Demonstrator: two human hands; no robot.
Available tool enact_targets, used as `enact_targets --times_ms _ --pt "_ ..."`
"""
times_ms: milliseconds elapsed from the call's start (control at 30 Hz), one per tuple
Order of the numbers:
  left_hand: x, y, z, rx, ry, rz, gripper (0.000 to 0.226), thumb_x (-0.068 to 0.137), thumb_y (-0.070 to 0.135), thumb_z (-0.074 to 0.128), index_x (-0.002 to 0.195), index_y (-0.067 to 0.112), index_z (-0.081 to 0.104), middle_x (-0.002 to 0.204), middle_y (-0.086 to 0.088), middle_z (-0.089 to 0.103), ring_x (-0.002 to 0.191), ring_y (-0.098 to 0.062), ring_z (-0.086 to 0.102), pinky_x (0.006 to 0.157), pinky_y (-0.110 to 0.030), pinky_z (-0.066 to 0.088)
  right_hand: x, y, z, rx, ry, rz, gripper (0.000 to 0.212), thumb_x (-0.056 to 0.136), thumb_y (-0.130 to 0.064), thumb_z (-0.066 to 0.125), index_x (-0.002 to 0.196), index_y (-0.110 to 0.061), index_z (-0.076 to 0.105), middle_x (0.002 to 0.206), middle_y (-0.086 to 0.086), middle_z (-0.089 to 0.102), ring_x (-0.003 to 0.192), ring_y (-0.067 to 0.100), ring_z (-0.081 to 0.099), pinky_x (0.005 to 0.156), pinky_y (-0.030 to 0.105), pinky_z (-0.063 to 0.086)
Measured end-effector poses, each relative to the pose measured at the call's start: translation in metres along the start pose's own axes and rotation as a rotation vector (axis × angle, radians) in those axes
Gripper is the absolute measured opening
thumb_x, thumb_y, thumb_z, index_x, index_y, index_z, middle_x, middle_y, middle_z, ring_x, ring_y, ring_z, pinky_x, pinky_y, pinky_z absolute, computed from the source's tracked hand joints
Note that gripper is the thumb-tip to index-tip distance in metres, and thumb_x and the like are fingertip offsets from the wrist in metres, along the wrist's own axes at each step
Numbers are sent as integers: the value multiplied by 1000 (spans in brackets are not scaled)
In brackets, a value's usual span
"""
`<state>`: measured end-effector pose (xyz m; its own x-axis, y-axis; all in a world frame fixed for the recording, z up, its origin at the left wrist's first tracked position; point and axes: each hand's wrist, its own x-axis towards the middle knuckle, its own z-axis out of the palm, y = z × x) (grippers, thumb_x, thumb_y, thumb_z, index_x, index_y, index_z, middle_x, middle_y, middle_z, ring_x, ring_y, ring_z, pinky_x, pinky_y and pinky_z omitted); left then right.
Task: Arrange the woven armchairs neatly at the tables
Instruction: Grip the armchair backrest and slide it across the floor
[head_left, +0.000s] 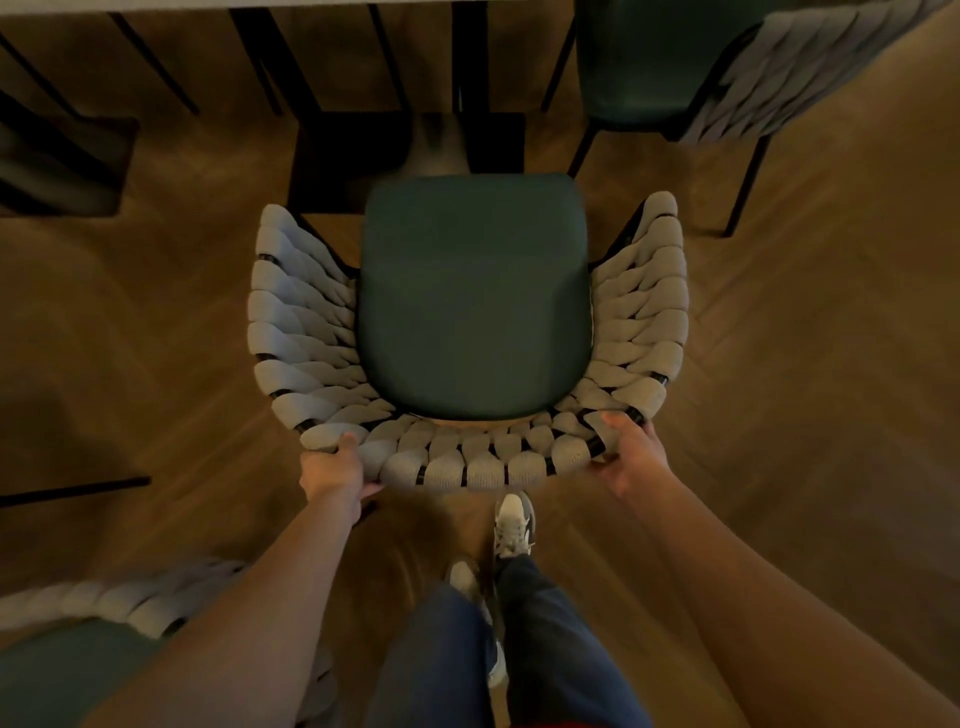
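Both hands, left (335, 470) and right (631, 449), gripping woven armchair (470, 306) backrest rim.

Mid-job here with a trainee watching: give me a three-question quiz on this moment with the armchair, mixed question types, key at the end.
1. True or false: both hands grip the woven backrest of the centre armchair.
2. Multiple choice: the colour of that armchair's seat cushion is A) red, B) dark green, C) white.
3. Fill in: a second armchair stands at the upper ____ of the view.

Key
1. True: the left hand and the right hand each hold the rear rim of the backrest.
2. B.
3. Right; a third armchair shows at the lower left, and the table edge runs along the top.
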<state>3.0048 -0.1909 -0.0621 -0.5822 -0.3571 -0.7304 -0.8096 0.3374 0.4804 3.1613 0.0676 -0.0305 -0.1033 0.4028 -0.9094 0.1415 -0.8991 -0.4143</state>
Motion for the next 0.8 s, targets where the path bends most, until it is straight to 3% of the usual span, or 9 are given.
enact_targets --times_ms 100,167,300,500,667,800 --pt "14 24 8 -11 -4 -6 49 99 27 58 143 17 39 142 -19 49 121 -43 56 72 -44 61 10 -12 22 -9 -10 -4 51 96 -4 57 141 -24 46 112 7 61 93 28 60 94 59 49" --pt "24 38 11 0 -9 -2 50 98 28 60 143 17 39 141 -19 49 121 -42 56 71 -43 61 17 -19 34 -10 -10 2 49 96 -4 58 139 -24 47 111 6 61 88 26 61 88 57 50" --pt "43 62 17 12 -37 1 51 97 31 61 142 18 41 139 -16 52 115 -40 61 50 -32 58 27 -33 59 26 -25 17 43 95 -5 60 130 -27 51 117 8 60 92 27 62 74 53 51" --pt "68 101 26 7 -113 15 52 97 29 61 144 19 39 137 -15 53 116 -38 61 57 -37 60 34 -48 91 32 6 5 52 95 -5 60 141 -24 46 106 7 59 88 27 61 79 55 51" --pt "86 128 29 56 -84 53 61 92 37 67 143 18 39 139 -13 54 119 -38 58 84 -54 58 40 -51 105 47 6 -9 54 95 -6 59 144 -22 43 124 11 59 90 27 62 75 53 51" --pt "89 135 27 34 -108 41 58 95 30 64 146 18 38 141 -16 50 122 -40 56 71 -48 62 37 -46 111 47 -11 -1 53 96 -6 57 145 -22 41 118 9 59 91 26 63 74 51 52"
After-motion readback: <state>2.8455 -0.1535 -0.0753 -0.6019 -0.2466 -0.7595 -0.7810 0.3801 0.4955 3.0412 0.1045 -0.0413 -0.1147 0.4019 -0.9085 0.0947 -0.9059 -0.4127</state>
